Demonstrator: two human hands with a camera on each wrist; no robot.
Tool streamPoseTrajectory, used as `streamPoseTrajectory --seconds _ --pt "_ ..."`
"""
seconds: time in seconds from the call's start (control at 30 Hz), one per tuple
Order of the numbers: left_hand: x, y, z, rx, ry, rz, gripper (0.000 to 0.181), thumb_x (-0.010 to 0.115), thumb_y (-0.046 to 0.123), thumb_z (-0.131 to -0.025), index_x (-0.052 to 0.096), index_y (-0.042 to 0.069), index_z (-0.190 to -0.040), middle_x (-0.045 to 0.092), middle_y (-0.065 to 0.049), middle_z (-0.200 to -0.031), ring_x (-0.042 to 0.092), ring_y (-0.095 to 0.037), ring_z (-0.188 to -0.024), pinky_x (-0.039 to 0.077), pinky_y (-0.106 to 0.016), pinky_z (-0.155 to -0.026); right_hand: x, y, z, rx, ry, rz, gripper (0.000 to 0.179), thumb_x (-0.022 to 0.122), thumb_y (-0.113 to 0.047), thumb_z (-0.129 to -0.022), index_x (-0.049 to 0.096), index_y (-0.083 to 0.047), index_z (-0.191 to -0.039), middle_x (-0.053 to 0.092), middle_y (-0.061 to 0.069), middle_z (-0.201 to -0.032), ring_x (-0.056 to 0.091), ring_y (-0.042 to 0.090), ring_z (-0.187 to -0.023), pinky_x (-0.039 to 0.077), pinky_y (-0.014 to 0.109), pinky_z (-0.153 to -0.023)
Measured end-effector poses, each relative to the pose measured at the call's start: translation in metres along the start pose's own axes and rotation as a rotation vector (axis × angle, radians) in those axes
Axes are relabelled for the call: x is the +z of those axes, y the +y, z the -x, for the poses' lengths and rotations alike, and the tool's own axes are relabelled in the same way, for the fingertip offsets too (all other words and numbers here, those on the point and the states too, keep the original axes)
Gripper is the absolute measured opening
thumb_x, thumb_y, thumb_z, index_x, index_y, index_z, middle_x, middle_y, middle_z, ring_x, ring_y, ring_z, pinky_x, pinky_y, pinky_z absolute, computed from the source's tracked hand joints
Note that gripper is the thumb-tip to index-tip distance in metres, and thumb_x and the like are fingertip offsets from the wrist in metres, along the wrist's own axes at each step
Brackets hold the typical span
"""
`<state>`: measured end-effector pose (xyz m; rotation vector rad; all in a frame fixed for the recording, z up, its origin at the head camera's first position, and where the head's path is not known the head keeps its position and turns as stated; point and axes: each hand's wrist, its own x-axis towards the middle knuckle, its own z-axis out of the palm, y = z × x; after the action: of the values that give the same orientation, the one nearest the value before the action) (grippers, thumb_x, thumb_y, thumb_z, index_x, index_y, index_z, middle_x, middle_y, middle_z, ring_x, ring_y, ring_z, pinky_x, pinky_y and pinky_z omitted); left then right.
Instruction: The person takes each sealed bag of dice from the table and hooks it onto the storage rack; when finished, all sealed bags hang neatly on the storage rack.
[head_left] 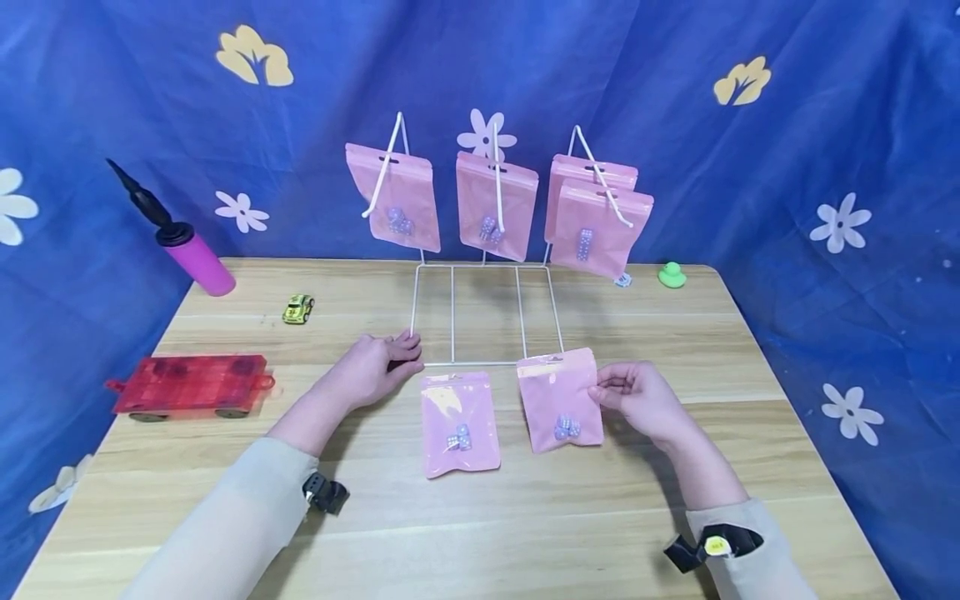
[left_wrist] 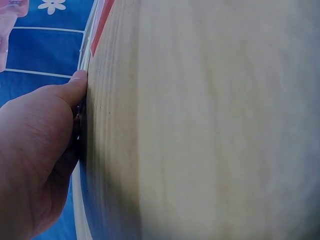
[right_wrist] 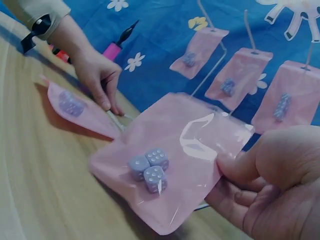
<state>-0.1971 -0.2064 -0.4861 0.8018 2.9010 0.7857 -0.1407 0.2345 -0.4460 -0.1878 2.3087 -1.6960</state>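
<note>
My right hand (head_left: pixel 637 398) pinches the right edge of a pink zip bag (head_left: pixel 551 392) between thumb and fingers. Several light purple dice (right_wrist: pixel 150 170) show through its front, and its hang hole is at the top. At the front left corner of a white wire display rack (head_left: pixel 483 364), my left hand (head_left: pixel 378 367) grips the wire between thumb and fingers. Another pink bag (head_left: pixel 442 450) of dice lies on the table between the hands. More pink bags hang from the rack's hooks: one on the left (head_left: pixel 408 179), one in the middle (head_left: pixel 480 187), two on the right (head_left: pixel 596 250).
A red transparent toy wagon (head_left: pixel 198 383), a small yellow-green toy car (head_left: pixel 298 308) and a magenta hand pump (head_left: pixel 198 262) are on the left. A green rubber duck (head_left: pixel 672 276) sits at the back right. Blue patterned cloth (head_left: pixel 825 308) surrounds the wooden table (head_left: pixel 420 550).
</note>
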Motion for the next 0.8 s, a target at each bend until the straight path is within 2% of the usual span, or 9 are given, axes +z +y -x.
streamPoseTrajectory --seconds 0.17,0.27,0.47,0.6,0.8 --pt "-0.001 0.001 0.001 -0.008 -0.008 0.008 0.038 0.074 0.022 -0.103 0.070 -0.004 -0.131 0.060 -0.019 -0.144 0.053 -0.036 -0.139 0.038 -0.055 -0.119 -0.005 -0.014 0.002 -0.096 0.070 0.001 0.009 0.073 0.005 -0.096 0.072 0.011 -0.102 0.077 0.011 -0.091 0.071 0.014 -0.080 0.061 0.027 -0.071" --pt "-0.002 0.001 0.001 -0.016 -0.007 0.010 0.038 0.073 0.022 -0.103 0.070 -0.004 -0.131 0.059 -0.019 -0.144 0.053 -0.036 -0.139 0.037 -0.055 -0.119 -0.008 -0.025 0.000 -0.185 0.125 -0.012 0.009 0.072 0.007 -0.096 0.072 0.014 -0.102 0.077 0.009 -0.090 0.070 0.013 -0.079 0.059 0.023 -0.068" --pt "-0.002 0.001 0.000 -0.018 -0.011 0.006 0.038 0.073 0.022 -0.103 0.070 -0.003 -0.131 0.060 -0.018 -0.144 0.053 -0.037 -0.139 0.037 -0.056 -0.120 -0.015 -0.048 -0.002 -0.310 0.216 -0.128 0.008 0.071 0.012 -0.095 0.070 0.018 -0.101 0.076 0.005 -0.086 0.069 0.011 -0.076 0.059 0.021 -0.068" --pt "-0.002 0.001 0.000 -0.014 -0.010 0.008 0.038 0.073 0.022 -0.103 0.070 -0.004 -0.131 0.060 -0.019 -0.144 0.053 -0.037 -0.139 0.036 -0.057 -0.120 -0.014 -0.066 -0.007 -0.358 0.243 -0.187 0.007 0.072 0.012 -0.095 0.074 0.014 -0.100 0.076 0.006 -0.086 0.068 0.013 -0.076 0.059 0.021 -0.068" --pt "-0.002 0.002 0.000 -0.014 -0.011 0.002 0.039 0.073 0.023 -0.103 0.070 -0.004 -0.131 0.059 -0.019 -0.144 0.053 -0.037 -0.138 0.037 -0.057 -0.119 -0.005 -0.093 -0.014 -0.409 0.242 -0.186 0.009 0.074 0.012 -0.093 0.077 0.008 -0.101 0.076 0.006 -0.087 0.068 0.013 -0.077 0.060 0.022 -0.069"
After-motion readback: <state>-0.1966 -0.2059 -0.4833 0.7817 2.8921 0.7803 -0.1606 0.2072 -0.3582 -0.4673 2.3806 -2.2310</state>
